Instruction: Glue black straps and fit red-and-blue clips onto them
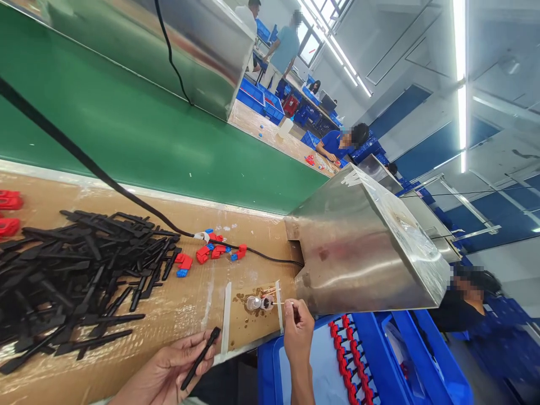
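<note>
My left hand holds one thin black plastic strip at the near edge of the cardboard-covered bench. My right hand pinches a thin stick whose tip touches two small round metal cups on the bench, in a patch stained with brown spots. A big heap of the same black strips lies to the left. Small red and blue plastic pieces lie behind the cups.
A black cable runs across the bench into a steel housing. A green conveyor belt runs behind. A blue crate below holds a row of red-tipped parts. Other people work at far benches and at right.
</note>
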### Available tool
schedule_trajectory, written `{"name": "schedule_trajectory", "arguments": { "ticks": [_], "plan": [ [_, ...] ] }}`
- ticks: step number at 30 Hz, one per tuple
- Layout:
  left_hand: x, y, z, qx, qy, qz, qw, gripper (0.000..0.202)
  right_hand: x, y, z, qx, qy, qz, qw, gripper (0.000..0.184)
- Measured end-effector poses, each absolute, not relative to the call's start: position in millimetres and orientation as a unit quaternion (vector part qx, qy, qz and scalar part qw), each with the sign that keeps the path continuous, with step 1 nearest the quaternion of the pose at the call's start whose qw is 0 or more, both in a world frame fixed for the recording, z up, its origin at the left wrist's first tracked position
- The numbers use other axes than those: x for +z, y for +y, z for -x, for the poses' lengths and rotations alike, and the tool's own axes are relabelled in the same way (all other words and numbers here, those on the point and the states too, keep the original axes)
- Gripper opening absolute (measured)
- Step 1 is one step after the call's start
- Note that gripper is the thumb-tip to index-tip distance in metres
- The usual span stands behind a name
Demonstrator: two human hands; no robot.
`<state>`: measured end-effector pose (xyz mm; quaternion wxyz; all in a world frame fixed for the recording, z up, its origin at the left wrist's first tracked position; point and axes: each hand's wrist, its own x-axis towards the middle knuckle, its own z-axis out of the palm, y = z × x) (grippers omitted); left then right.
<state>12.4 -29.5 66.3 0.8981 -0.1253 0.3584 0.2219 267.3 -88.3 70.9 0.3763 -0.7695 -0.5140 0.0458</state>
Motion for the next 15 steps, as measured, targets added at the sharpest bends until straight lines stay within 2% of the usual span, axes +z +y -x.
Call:
{"name": "schedule_trajectory", "arguments": {
  "ticks": [12, 15],
  "plan": [
    [55, -31, -11, 0.240, 0.353, 0.138, 0.894, 0.048, 53, -86, -268, 0.008, -0.565, 0.779, 0.273, 0.039],
    [50, -32, -6, 0.256, 0.344, 0.133, 0.893, 0.044, 61, -88, -275, -0.016, -0.546, 0.789, 0.282, 0.048]
  ]
}}
